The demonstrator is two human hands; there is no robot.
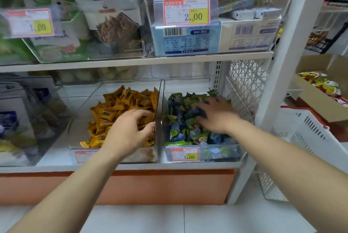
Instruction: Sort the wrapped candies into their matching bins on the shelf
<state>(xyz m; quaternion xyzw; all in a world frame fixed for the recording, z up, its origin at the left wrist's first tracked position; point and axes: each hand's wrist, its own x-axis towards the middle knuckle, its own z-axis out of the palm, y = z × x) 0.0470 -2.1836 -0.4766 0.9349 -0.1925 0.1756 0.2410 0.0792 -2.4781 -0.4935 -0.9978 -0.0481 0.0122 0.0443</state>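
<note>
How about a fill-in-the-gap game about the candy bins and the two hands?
1. The left pile, under the left hand, is ____ in colour.
2. The right pile, touched by the right hand, is blue and ____.
3. The price tag on the right bin reads ____.
Missing words: orange; green; 1.00
</note>
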